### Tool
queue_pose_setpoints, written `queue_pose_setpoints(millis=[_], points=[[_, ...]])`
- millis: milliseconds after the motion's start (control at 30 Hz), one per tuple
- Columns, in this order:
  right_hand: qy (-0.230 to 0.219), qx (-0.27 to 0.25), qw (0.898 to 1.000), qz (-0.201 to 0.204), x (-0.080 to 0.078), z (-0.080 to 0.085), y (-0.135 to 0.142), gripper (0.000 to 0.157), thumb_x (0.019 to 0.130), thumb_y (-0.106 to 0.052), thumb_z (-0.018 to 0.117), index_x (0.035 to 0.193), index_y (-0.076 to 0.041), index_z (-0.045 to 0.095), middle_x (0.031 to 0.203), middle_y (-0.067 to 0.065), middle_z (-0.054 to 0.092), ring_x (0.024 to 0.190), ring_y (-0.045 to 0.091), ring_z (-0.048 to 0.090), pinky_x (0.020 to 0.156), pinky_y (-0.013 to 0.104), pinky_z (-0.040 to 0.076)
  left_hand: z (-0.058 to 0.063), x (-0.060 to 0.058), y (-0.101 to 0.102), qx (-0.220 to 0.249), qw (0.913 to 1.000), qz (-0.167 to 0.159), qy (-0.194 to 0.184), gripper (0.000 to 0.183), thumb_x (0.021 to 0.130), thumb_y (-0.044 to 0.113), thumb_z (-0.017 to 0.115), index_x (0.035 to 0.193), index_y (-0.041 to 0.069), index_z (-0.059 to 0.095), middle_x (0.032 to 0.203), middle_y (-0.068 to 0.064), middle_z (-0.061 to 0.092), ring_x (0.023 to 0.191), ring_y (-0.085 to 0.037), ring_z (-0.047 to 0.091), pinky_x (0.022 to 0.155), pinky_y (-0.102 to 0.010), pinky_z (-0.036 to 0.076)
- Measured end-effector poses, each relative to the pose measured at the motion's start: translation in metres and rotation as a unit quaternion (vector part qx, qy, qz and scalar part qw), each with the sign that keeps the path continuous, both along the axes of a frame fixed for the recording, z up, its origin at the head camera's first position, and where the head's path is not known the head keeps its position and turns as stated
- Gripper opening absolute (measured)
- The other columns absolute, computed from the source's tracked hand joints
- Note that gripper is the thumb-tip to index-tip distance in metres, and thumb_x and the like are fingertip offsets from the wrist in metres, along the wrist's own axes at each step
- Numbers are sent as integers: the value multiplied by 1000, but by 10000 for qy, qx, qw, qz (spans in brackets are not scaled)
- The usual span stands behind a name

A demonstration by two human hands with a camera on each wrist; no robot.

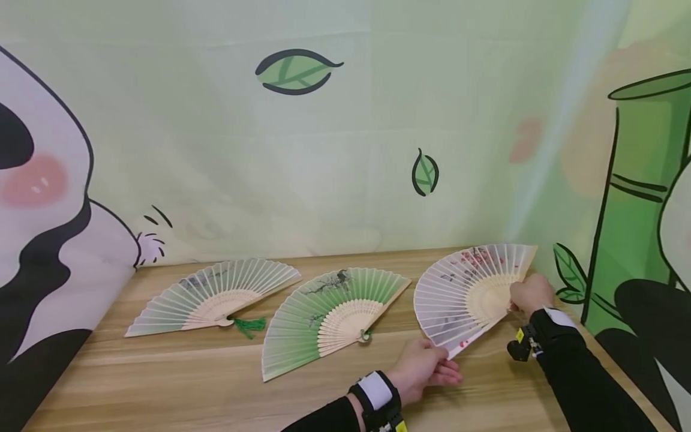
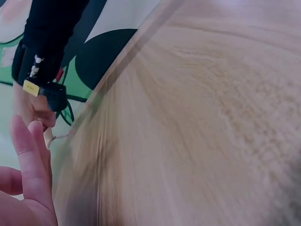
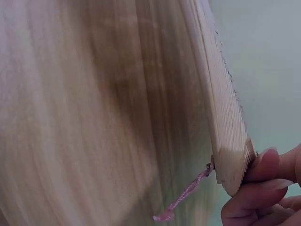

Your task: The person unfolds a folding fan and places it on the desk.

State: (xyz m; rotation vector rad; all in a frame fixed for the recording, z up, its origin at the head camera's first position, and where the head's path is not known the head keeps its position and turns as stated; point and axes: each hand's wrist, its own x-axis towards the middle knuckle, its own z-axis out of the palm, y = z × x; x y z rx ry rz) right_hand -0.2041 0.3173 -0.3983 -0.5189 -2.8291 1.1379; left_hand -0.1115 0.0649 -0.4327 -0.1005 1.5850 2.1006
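Note:
A lilac folding fan [image 1: 442, 294] with red blossom print stands spread and tilted at the right of the table in the head view. My right hand [image 1: 531, 294] pinches its pale ribs at the pivot end. Seen from the right wrist, thumb and finger grip the stacked wooden ribs [image 3: 221, 122], and a pink cord [image 3: 188, 189] dangles from the pivot. At the fan's lower corner, my left hand [image 1: 423, 366] pinches the edge, its other fingers extended below. In the left wrist view that hand's fingers [image 2: 33, 169] are straight; the fan lies outside that view.
A green fan [image 1: 291, 324] lies spread at mid-table, and a paler green fan [image 1: 167, 306] with a green tassel [image 1: 249, 326] lies left of it. Behind the wooden table [image 1: 178, 384] hangs a printed cloth backdrop [image 1: 345, 180], which also borders both sides.

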Motion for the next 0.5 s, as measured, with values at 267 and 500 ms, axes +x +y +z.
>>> queue_pose_setpoints(millis=[267,500], points=[[-426,104,9990,-10,6,-17,5,28,79,-4,46,55,-5,62,54,4,53,50,19,51,48,30,40,-5,-3,-4,-299,9991,-162,-245,10,94,-1,49,91,-4,58,78,-16,65,62,-14,64,63,-24,54],[-512,417,9978,59,2,-22,6,30,79,-6,45,54,-7,61,54,1,54,48,15,52,51,28,38,-9,-4,-9,-430,9982,-352,-227,10,95,-1,50,92,-3,59,77,-16,65,64,-15,65,63,-23,53]])
